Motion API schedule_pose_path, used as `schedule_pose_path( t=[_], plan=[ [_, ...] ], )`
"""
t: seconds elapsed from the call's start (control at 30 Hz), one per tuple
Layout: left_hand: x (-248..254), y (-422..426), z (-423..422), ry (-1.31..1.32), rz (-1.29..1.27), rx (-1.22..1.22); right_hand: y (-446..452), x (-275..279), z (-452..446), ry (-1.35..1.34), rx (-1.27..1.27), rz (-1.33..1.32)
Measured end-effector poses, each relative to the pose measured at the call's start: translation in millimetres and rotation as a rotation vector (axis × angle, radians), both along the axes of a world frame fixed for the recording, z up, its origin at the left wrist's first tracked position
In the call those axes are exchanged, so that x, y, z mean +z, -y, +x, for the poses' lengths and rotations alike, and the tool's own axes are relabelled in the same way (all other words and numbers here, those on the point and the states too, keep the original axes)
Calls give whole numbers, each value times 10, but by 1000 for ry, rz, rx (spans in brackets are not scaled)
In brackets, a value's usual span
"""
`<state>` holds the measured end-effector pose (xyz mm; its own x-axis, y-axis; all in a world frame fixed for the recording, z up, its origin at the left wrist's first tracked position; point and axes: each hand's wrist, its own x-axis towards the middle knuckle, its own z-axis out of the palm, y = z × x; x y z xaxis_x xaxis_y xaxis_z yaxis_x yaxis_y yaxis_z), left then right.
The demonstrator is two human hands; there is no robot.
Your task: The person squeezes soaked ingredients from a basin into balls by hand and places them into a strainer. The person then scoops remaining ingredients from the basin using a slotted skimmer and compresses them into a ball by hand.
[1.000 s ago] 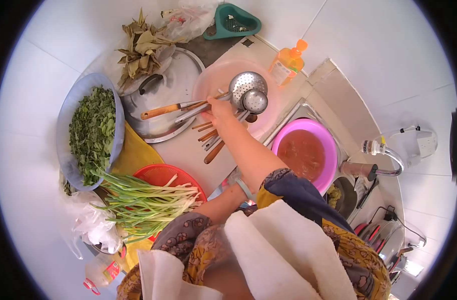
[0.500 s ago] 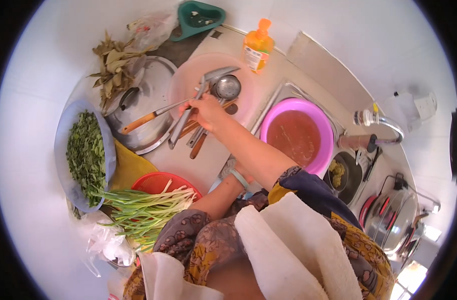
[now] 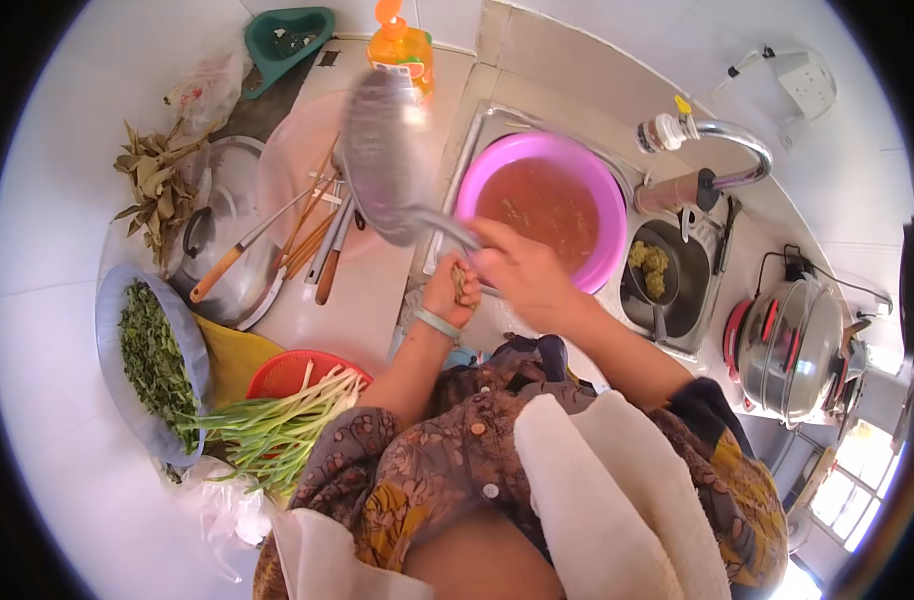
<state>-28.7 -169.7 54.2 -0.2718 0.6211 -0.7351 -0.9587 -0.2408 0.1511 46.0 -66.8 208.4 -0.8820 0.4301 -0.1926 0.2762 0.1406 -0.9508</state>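
Utensil [image 3: 382, 160] moved toward purple basin [image 3: 613, 210]; right hand [image 3: 525, 268] clasping handle [image 3: 447, 226], left hand [image 3: 445, 292] curled around greenish bits [image 3: 464, 284].

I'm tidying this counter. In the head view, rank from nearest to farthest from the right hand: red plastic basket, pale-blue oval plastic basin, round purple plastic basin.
1. Round purple plastic basin, just beyond the right hand
2. Red plastic basket, to the left, under the spring onions
3. Pale-blue oval plastic basin, farther left

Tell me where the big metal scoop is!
In the head view, the big metal scoop is in the right hand, left of the purple basin and just below the orange bottle.
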Motion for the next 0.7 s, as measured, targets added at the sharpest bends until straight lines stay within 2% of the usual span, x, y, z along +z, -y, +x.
schedule_pose_path(
  t=[0.03, 0.07, 0.13, 0.23, 0.33, 0.53, 0.63, 0.67, 0.7],
  plan=[
    [-252, 70, -29, 23, 50, -77, -161, -111, 305, 59, 39, -22],
    [-209, 38, -35, 4, 45, -100, -317, -286, 599, 113, 77, -39],
    [-161, -34, -21, -10, 55, -116, -373, -487, 1224, 312, -60, -321],
    [-140, -173, 45, -10, 62, -134, -383, -781, 1856, 361, -370, -509],
    [-112, -305, 131, -16, 64, -147, -531, -814, 1996, 292, -580, -485],
    [-116, -384, 343, -22, 57, -165, -1069, -1035, 1998, 462, -470, 9],
    [-206, -366, 403, -23, 66, -173, -1187, -1470, 1967, 459, -410, 336],
    [-205, -365, 434, -27, 60, -174, -1168, -1464, 1894, 524, -370, 464],
    [-199, -372, 454, -30, 56, -175, -1163, -1507, 1842, 573, -370, 473]
  ],
)
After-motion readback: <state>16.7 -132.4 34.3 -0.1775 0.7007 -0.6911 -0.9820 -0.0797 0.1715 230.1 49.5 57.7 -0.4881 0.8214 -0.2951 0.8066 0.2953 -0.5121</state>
